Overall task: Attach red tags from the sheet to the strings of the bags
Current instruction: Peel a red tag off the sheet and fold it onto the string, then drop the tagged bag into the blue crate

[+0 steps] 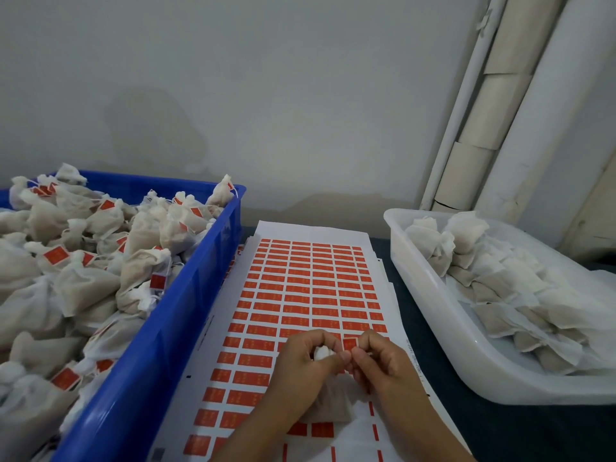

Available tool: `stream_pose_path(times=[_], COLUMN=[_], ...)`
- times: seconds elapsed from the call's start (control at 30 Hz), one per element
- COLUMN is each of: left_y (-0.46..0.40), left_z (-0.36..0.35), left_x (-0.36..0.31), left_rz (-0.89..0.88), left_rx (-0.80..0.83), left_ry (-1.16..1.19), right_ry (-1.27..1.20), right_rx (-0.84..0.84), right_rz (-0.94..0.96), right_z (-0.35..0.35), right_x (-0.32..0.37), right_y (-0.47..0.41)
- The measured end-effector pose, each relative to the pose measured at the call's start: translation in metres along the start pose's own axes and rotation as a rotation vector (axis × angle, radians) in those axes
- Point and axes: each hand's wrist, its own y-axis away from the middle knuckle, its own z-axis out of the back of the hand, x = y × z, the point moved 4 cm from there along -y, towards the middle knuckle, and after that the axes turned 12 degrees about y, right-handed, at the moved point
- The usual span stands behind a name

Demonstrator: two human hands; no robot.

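Both hands are low in my view, meeting over the near end of the sheet [300, 295] of red tags, which lies flat on the dark bench [500, 428] between two bins. My left hand [306, 358] is curled around the white gathered top of a small bag [328, 403], fingers wrapped and gripping it, while the bag's brownish body hangs down beneath the hands and rests on the sheet. My right hand [376, 361] has its fingertips drawn together right against the left thumb, pinching at something fine there; I take it for the bag's string, but it is too thin for me to make out. A single red tag [350, 343] shows just above the pinch, between the two hands, and I can't tell whether it is lifted or on the sheet. The rows nearest me have gaps where the backing is bare white. To the left, touching the sheet's edge, sits a blue crate [160, 345] heaped with tied bags [83, 288], many showing red tags on their strings. To the right, a white tub [466, 378] holds flatter bags [506, 295] with no red showing on them.
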Motion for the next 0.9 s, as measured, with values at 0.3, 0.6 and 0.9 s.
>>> stream_pose_path(times=[0.3,0.6,0.9], left_y=[0.001,0.018,0.028], left_z=[-0.001,0.020,0.025], left_x=[0.001,-0.016,-0.031], left_rz=[-0.031,0.241,0.306], left_rx=[0.005,0.078,0.051], left_ry=[-0.065,-0.423,-0.632], right_ry=[-0.137,-0.152,-0.204], right_rx=[0.039,-0.001,0.043], right_rz=[-0.048,-0.054,-0.033], right_z=[0.000,0.006,0.003], right_x=[0.000,-0.002,0.003], right_y=[0.006,0.004,0.006])
